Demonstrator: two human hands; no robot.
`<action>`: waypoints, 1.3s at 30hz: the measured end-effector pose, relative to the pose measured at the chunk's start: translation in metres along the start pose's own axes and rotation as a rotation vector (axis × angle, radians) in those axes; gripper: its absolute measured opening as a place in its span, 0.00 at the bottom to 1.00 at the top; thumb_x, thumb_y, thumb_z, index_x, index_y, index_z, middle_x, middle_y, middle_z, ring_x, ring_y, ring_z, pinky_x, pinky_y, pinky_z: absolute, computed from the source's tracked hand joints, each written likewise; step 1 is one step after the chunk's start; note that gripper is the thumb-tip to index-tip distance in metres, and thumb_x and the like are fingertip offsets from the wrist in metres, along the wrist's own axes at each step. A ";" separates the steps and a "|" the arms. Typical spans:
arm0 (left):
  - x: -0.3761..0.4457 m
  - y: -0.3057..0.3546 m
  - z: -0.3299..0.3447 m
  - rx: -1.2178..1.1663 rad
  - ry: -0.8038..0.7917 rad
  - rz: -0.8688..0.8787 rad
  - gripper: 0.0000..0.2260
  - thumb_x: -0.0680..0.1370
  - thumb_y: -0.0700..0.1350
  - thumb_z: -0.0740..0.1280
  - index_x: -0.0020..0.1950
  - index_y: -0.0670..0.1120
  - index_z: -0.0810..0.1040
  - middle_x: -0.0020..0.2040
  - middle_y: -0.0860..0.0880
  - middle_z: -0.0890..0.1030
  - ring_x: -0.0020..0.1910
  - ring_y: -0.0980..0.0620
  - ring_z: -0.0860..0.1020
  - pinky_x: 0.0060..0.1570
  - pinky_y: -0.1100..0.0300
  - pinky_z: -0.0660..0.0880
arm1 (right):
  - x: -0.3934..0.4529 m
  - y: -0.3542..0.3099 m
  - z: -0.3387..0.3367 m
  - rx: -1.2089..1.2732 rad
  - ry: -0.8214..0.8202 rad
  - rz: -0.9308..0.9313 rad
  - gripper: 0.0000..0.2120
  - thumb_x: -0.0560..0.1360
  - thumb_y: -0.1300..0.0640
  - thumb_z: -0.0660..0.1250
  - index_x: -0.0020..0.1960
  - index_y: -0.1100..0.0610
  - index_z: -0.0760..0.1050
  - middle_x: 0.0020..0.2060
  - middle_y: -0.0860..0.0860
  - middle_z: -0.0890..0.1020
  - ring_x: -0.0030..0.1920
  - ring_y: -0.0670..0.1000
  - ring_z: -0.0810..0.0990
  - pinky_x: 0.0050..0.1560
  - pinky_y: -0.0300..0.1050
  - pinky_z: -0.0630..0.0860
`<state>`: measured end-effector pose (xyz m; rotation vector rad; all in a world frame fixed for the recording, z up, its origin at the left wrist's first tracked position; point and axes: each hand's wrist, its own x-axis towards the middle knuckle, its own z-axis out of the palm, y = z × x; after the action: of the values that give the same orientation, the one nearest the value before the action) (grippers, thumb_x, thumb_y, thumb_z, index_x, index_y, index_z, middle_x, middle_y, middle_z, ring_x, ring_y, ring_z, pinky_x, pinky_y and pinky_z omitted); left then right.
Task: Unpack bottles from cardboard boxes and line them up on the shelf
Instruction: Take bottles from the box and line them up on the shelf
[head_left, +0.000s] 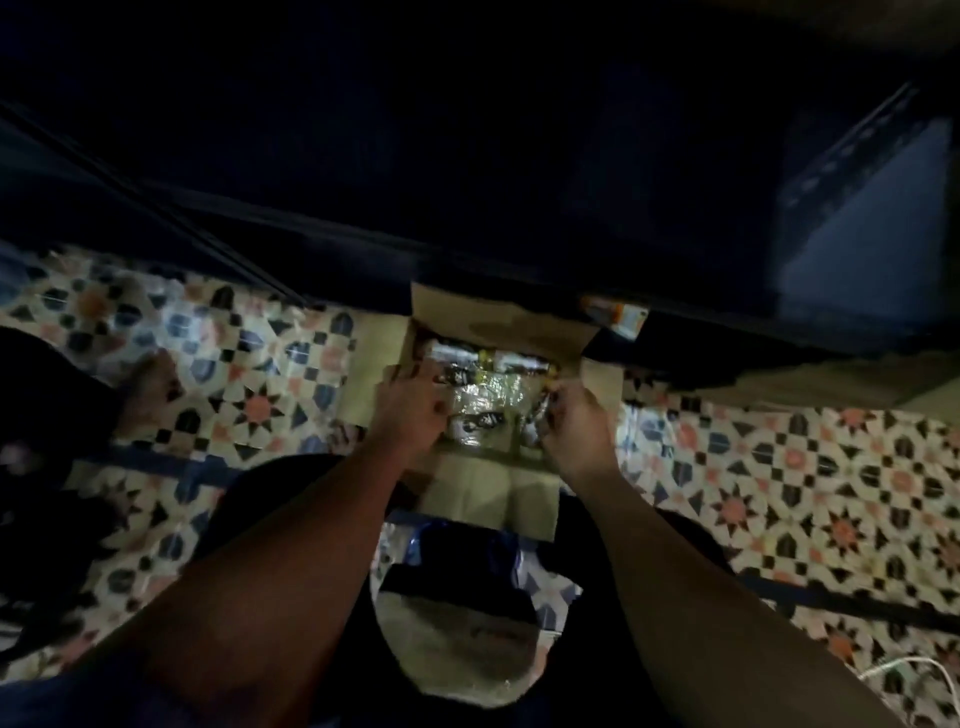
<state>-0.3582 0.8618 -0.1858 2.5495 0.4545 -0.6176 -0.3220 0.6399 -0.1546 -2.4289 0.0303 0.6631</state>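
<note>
Cardboard, brown, flaps splayed open: the box (493, 374) sits on the patterned tile floor (779, 467), its far edge against a dark, unlit unit that I take for the shelf (467, 182), though nothing of its boards can be made out. Light poor, frame blurred.

Inside the box: bottles (478, 405) packed under glossy plastic wrap, lying on their sides as far as I can read them, long axes roughly left to right across the box. Count not legible.

Hands: both down in the box opening, apart, one at each side of the pack. Left hand (410, 410) over the left edge of the bottles, fingers curled down into the wrap; right hand (576, 421) at the right edge, fingers bent in toward the bottle ends. Whether either has a real grip I cannot tell; fingertips lost in blur and glare.

Key relation as I judge it: the pack lies directly between the two hands and just ahead of my forearms, neither hand clearly nearer. Long axis runs hand to hand, so a lift would go straight up with the ends pinned, then forward to the shelf beyond the far flap.

Near flap folded toward me, over a dark-strapped sandal (457, 623).
</note>
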 end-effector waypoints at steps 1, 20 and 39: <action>0.014 -0.012 0.028 0.043 -0.056 -0.014 0.25 0.75 0.47 0.71 0.71 0.48 0.72 0.68 0.41 0.77 0.66 0.37 0.72 0.66 0.48 0.69 | 0.009 0.021 0.018 -0.031 -0.039 0.036 0.19 0.74 0.64 0.73 0.62 0.56 0.71 0.46 0.54 0.80 0.42 0.53 0.78 0.42 0.40 0.71; 0.206 -0.116 0.263 0.348 -0.098 0.210 0.32 0.75 0.40 0.70 0.78 0.47 0.63 0.76 0.44 0.65 0.76 0.43 0.62 0.76 0.46 0.59 | 0.176 0.168 0.274 0.409 -0.280 0.634 0.46 0.79 0.47 0.70 0.81 0.52 0.38 0.73 0.59 0.71 0.70 0.63 0.72 0.67 0.49 0.69; 0.227 -0.132 0.296 0.415 -0.033 0.066 0.30 0.77 0.55 0.71 0.75 0.50 0.65 0.72 0.42 0.68 0.69 0.40 0.68 0.68 0.45 0.65 | 0.188 0.177 0.296 0.975 -0.011 0.877 0.18 0.67 0.68 0.74 0.56 0.64 0.77 0.39 0.56 0.81 0.37 0.57 0.82 0.35 0.44 0.77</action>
<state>-0.3222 0.8642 -0.5797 2.9234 0.2479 -0.7972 -0.3222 0.6899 -0.5441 -1.3750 1.1691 0.7624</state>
